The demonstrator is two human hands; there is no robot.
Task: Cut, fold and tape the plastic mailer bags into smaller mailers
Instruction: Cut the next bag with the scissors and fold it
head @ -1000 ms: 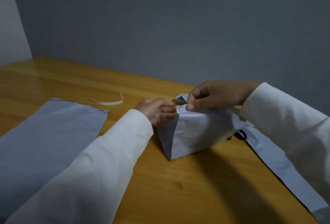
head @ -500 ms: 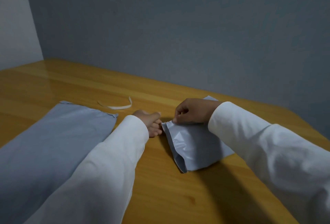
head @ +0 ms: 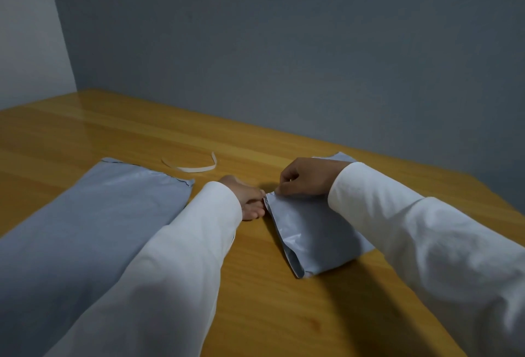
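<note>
Both hands, left (head: 248,200) and right (head: 305,176), pinch the folded mailer's (head: 315,231) corner.

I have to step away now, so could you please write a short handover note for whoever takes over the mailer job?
Right hand: fingers pinching the far left corner of the small folded mailer, which lies flat on the table.
Left hand: curled at that same corner; its grip cannot be seen.
Large mailer bag: flat on the left, far edge ragged, as if cut.
White strip: loose behind it.
Done: one piece folded small.
Left: tape it, though no tape or cutter is visible, then process the large bag.
</note>
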